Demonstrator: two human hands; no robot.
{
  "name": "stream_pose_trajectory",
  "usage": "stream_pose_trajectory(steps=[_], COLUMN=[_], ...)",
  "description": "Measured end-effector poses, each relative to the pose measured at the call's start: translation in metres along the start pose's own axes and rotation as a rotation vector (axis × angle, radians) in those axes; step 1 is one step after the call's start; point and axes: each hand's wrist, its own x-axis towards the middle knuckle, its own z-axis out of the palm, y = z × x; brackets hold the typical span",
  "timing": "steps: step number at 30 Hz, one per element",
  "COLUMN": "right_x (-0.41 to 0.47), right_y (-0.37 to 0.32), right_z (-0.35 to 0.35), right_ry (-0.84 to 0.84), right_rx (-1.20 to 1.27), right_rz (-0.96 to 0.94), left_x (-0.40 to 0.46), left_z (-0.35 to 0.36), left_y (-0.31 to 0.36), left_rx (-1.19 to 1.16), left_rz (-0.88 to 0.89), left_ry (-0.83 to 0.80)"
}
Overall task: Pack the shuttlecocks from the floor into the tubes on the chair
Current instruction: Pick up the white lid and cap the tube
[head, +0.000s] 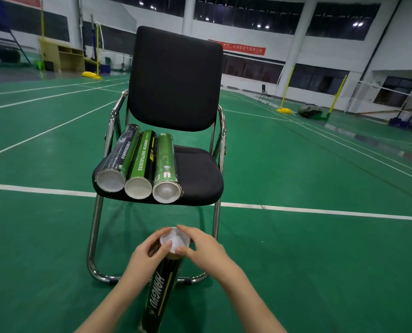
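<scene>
While three cardboard shuttlecock tubes [137, 164] lie capped along the black padded chair's [176, 80] left seat edge, a fourth black tube [161, 292] stands upright before it. Left hand [145, 258] grips its top; right hand [202, 248] pinches the translucent plastic cap [175, 240] there.

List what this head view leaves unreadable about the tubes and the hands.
- Black HANGYU tube: contents hidden by translucent plastic cap; base cut off by bottom edge.
- Three cardboard tubes on black padded chair: contents hidden by caps.
- Left hand, right hand: fingers partly behind cap.
</scene>
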Motion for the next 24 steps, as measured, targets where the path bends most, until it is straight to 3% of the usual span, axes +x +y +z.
stream_pose_trajectory(steps=[7, 12, 16, 24], right_x=[0.006, -0.001, -0.004, -0.027], right_y=[0.005, 0.005, 0.006, 0.002], right_z=[0.005, 0.014, 0.015, 0.007], right_ry=[0.005, 0.055, -0.02, -0.051], right_rx=[0.07, 0.371, 0.53, 0.628], right_rz=[0.03, 0.082, 0.187, 0.13], left_x=[0.004, 0.003, 0.001, -0.023], left_z=[-0.002, -0.003, -0.003, 0.0], left_y=[0.005, 0.011, 0.016, 0.03], left_rx=[0.037, 0.026, 0.024, 0.02], left_rz=[-0.032, -0.057, -0.104, -0.19], left_ry=[-0.045, -0.065, -0.099, -0.081])
